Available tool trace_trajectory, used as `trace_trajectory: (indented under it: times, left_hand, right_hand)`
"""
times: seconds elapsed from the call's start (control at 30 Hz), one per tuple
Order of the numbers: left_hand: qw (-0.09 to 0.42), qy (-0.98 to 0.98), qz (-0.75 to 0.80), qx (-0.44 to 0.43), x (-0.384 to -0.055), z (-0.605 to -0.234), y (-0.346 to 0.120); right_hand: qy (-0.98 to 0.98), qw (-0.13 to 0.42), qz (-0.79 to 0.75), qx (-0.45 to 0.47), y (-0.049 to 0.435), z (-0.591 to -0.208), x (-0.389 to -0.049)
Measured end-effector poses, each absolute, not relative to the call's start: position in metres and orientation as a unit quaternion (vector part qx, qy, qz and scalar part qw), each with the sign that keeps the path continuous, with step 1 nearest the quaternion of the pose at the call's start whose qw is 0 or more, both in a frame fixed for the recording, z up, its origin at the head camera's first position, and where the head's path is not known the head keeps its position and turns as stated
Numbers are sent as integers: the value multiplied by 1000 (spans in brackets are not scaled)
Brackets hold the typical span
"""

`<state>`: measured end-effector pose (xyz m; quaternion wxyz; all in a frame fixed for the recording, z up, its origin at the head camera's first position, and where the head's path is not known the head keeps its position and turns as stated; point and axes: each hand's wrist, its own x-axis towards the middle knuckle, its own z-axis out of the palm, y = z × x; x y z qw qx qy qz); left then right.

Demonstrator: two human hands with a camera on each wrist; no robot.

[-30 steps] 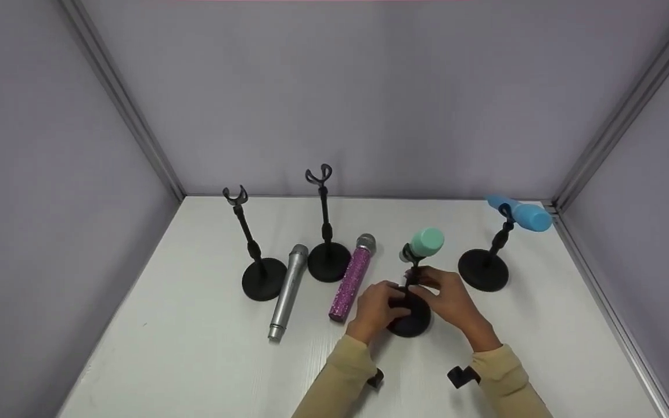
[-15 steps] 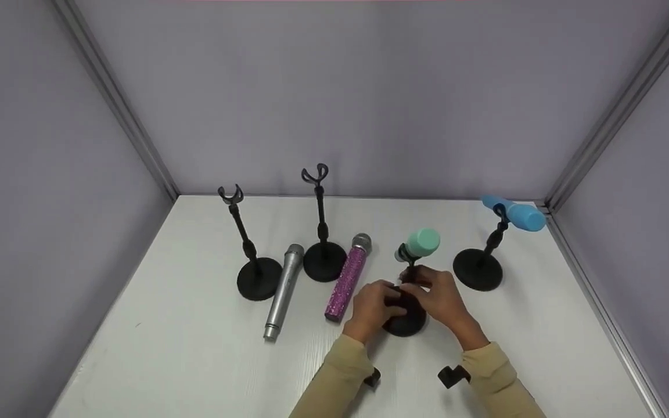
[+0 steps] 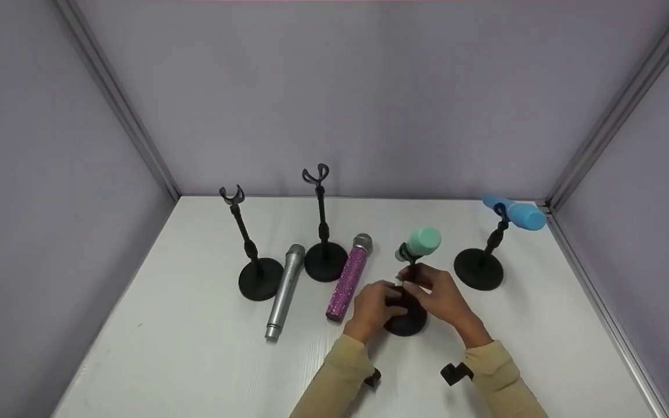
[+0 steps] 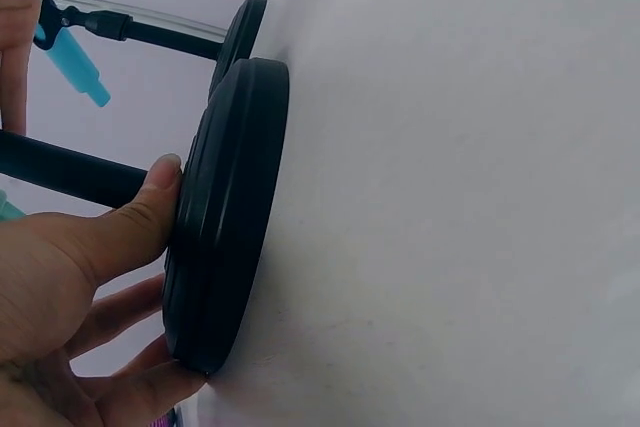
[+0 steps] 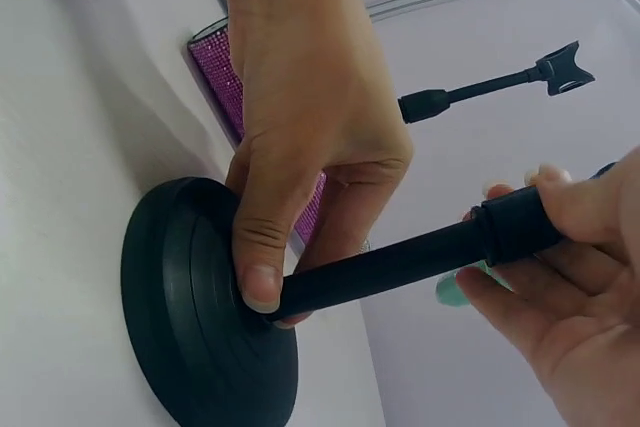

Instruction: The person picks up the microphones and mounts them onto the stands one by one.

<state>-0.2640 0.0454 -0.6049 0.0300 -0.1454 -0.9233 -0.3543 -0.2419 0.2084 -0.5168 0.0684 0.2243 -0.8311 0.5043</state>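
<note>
A black microphone stand [image 3: 409, 325] carries a mint-green microphone [image 3: 425, 241] in its clip. My left hand [image 3: 371, 309] holds the stand's round base, thumb on its upper face and fingers at the rim in the left wrist view. Higher on the pole, my right hand [image 3: 440, 295] pinches the thick collar [image 5: 518, 224], which the right wrist view shows close up. Left of the hands lie a purple glittery microphone [image 3: 348, 284] and a silver microphone [image 3: 286, 290] on the table.
Two stands with bare clips, a left one [image 3: 260, 280] and a middle one [image 3: 326, 262], stand behind the loose microphones. At the right, another stand [image 3: 478, 270] bears a blue microphone [image 3: 525, 216]. Grey walls enclose the white table [image 3: 195, 348].
The whole head view shifts slightly. Both hands stay on the same stand, with the right fingers moving only a little at the collar. The other microphones and stands keep their places.
</note>
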Motion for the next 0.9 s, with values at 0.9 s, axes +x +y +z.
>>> trace_trajectory:
  times: [0.9]
  left_hand:
    - [17, -921, -360, -147, -266, -604, 45]
  right_hand:
    - [-832, 78, 487, 256, 227, -543, -257]
